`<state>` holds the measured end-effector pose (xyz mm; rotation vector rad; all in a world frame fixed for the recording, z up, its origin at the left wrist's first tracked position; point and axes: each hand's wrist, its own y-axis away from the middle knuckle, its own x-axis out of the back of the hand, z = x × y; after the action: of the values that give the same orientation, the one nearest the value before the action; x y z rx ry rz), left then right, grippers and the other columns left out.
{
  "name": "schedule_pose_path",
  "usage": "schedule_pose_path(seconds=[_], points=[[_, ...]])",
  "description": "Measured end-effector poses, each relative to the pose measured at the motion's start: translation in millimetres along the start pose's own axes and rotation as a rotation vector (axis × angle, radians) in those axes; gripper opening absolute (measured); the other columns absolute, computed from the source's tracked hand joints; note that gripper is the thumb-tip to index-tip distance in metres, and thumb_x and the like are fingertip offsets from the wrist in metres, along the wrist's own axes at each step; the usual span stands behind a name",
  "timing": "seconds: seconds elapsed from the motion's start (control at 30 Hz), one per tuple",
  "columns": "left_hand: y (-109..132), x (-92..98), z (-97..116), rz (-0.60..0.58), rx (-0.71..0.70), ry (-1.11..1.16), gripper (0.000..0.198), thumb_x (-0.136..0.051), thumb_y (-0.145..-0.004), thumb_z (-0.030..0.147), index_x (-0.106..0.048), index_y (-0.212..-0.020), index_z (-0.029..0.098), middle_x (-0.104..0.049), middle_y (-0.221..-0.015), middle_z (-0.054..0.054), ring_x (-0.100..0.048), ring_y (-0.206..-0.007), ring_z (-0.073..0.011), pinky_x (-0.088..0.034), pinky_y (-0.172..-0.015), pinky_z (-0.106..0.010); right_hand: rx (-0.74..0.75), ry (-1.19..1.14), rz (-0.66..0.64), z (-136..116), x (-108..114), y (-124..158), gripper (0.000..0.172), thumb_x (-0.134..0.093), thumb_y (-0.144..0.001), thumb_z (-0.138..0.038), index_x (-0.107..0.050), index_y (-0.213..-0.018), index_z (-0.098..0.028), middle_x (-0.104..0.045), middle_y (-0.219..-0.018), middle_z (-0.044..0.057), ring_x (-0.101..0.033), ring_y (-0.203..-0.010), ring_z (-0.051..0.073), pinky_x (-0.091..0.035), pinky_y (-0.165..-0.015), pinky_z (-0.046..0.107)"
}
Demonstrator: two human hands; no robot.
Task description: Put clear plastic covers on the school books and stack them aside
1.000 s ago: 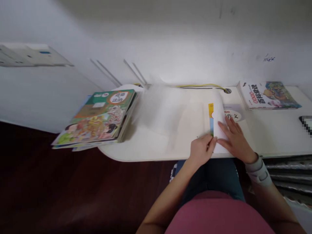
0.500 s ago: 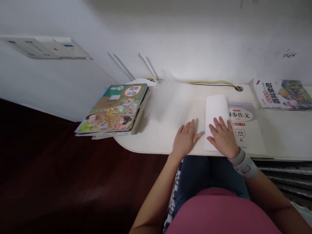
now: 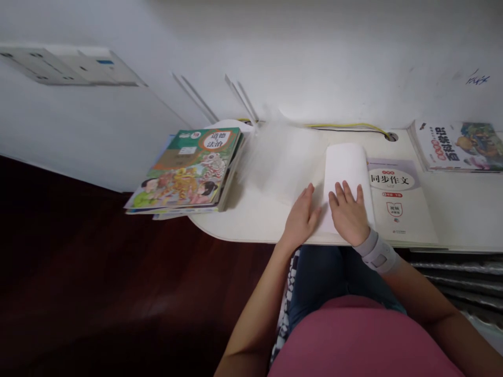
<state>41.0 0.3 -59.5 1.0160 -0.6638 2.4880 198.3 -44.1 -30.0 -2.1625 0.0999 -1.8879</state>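
A book with a white and purple cover (image 3: 401, 204) lies on the white desk. A plain white sheet (image 3: 346, 162) curves over onto the book's left part and hides it. On this sheet rests my right hand (image 3: 349, 212), palm down with fingers stretched; a grey wrist support is around that wrist. My left hand (image 3: 302, 217) lies at the sheet's left edge, fingers extended and thumb apart, holding nothing. Beyond it, a crinkled, see-through whitish sheet (image 3: 281, 157) lies on the desk, its outline unclear.
A stack of picture-covered books (image 3: 184, 173) sits at the desk's left end. Another stack (image 3: 458, 146) lies at the back right. A yellow cable (image 3: 349, 124) runs along the wall to a round hole (image 3: 391, 136). A socket panel (image 3: 74, 65) is on the left wall.
My right hand has slid left across the white sheet, uncovering more of the book's title. The left hand's fingers have drawn closer together. The whole view has shifted slightly.
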Motion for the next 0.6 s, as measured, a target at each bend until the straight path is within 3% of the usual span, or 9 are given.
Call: schedule_pose_path(seconds=[0.1, 0.2, 0.3, 0.43, 0.53, 0.6], points=[[-2, -1.9, 3, -0.093, -0.025, -0.167, 0.073, -0.049, -0.088, 0.044, -0.022, -0.148, 0.012, -0.034, -0.15, -0.017, -0.024, -0.141, -0.0316, -0.027, -0.112, -0.049, 0.02, 0.013, -0.006, -3, 2, 3, 0.042, -0.038, -0.091, -0.016, -0.054, -0.13, -0.012, -0.041, -0.145, 0.019, -0.029, -0.138, 0.036, -0.016, -0.109, 0.065], [-3, -2.7, 7, -0.168, -0.04, -0.307, 0.069, -0.051, -0.088, 0.042, -0.029, -0.145, 0.011, -0.033, -0.15, -0.017, -0.023, -0.141, -0.0331, -0.025, -0.113, -0.049, 0.075, 0.021, -0.025, 5, 13, -7, 0.043, -0.042, -0.09, -0.021, -0.053, -0.131, -0.015, -0.043, -0.144, 0.018, -0.031, -0.137, 0.036, -0.02, -0.108, 0.064], [-3, -1.8, 9, -0.193, -0.041, -0.363, 0.062, -0.047, -0.09, 0.044, -0.033, -0.144, 0.015, -0.031, -0.152, -0.015, -0.025, -0.141, -0.0319, -0.026, -0.112, -0.049, 0.074, 0.025, -0.027, 30, 26, -44, 0.046, -0.049, -0.089, -0.031, -0.051, -0.132, -0.016, -0.036, -0.148, 0.019, -0.026, -0.138, 0.038, -0.019, -0.107, 0.064], [-2, -1.0, 10, -0.202, -0.036, -0.391, 0.058, -0.046, -0.091, 0.044, -0.039, -0.141, 0.017, -0.032, -0.151, -0.015, -0.026, -0.14, -0.0315, -0.027, -0.112, -0.048, -0.034, 0.024, -0.067, 77, 29, -104, 0.066, -0.056, -0.084, -0.046, -0.041, -0.138, -0.012, -0.027, -0.151, 0.022, -0.018, -0.139, 0.042, -0.018, -0.105, 0.065], [-2, -2.0, 10, -0.202, -0.033, -0.407, 0.059, -0.046, -0.091, 0.045, -0.038, -0.141, 0.016, -0.032, -0.151, -0.015, -0.027, -0.14, -0.0321, -0.027, -0.111, -0.048, -0.104, -0.004, -0.205, 99, 20, -124, 0.073, -0.059, -0.08, -0.05, -0.039, -0.139, -0.012, -0.036, -0.144, 0.024, -0.028, -0.134, 0.041, -0.027, -0.102, 0.061], [-2, -3.4, 10, -0.194, -0.025, -0.418, 0.062, -0.045, -0.091, 0.045, -0.035, -0.143, 0.016, -0.033, -0.151, -0.015, -0.027, -0.14, -0.0326, -0.027, -0.111, -0.048, -0.137, 0.003, -0.195, 104, 13, -123, 0.07, -0.061, -0.078, -0.048, -0.043, -0.135, -0.012, -0.042, -0.138, 0.023, -0.036, -0.128, 0.038, -0.031, -0.1, 0.056]])
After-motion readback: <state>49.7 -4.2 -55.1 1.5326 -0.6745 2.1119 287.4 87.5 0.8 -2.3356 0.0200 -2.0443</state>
